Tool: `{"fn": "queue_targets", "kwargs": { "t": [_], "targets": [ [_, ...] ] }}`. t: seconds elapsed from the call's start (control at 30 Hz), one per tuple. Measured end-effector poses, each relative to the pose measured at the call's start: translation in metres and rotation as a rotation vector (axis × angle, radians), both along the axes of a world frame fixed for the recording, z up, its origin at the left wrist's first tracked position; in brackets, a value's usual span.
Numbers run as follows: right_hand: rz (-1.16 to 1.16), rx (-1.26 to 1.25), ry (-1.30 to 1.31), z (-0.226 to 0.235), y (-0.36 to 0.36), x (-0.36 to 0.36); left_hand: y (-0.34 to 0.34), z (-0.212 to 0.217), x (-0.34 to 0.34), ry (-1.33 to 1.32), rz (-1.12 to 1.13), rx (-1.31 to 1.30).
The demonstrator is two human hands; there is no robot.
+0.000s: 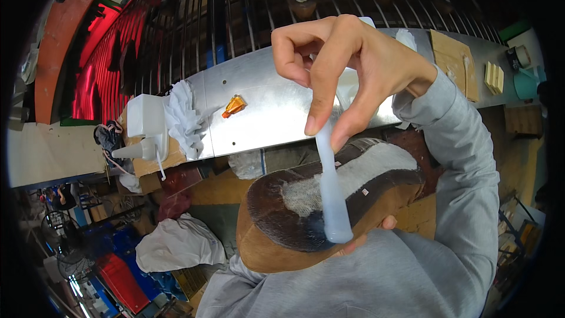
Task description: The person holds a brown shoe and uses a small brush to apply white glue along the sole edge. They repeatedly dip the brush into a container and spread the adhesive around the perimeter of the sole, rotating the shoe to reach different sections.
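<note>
Brown suede shoe (pixel 294 247), sole upward, rests against the grey-sleeved chest, cradled from beneath by the left hand (pixel 385 224), whose grip shows only fingertips at the far edge. Right hand (pixel 347 65) pinches a translucent white plastic tube (pixel 332 194), tip on the dark sole's toe. Seemingly spreading adhesive; next calls for steady strokes along the rim.

Left hand (pixel 376 229) mostly behind shoe (pixel 329 212)

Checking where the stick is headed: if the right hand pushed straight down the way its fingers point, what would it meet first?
Most likely the shoe sole: the right hand pinches a pale stick whose tip already sits on its dark toe end.
</note>
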State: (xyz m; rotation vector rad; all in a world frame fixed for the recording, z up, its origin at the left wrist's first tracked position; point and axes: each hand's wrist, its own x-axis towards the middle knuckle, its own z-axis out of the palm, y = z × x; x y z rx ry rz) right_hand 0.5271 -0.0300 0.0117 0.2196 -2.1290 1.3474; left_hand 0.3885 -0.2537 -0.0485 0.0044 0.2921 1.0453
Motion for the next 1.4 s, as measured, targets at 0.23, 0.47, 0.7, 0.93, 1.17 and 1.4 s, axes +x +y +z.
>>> {"fn": "queue_targets", "kwargs": {
  "t": [0.23, 0.47, 0.7, 0.93, 1.17, 1.4],
  "targets": [
    [-0.03, -0.115, -0.064, 0.0, -0.009, 0.004, 0.001, 0.001, 0.007, -0.015, 0.0, -0.002],
    [-0.142, -0.049, -0.013, 0.005, -0.012, 0.001, 0.001, -0.001, 0.017, -0.028, 0.002, -0.007],
    [-0.039, 0.019, 0.006, 0.009, -0.005, 0.002, -0.01, 0.004, 0.004, 0.005, 0.011, 0.032],
    [0.013, 0.047, -0.007, 0.016, -0.002, 0.002, -0.016, 0.005, -0.002, 0.039, -0.003, 0.067],
    [0.037, 0.034, -0.059, 0.018, -0.001, 0.006, -0.016, 0.007, -0.004, 0.059, -0.017, 0.09],
    [0.029, -0.003, -0.186, 0.012, -0.001, 0.019, -0.013, 0.007, -0.002, 0.101, -0.021, 0.116]
  ]
}}
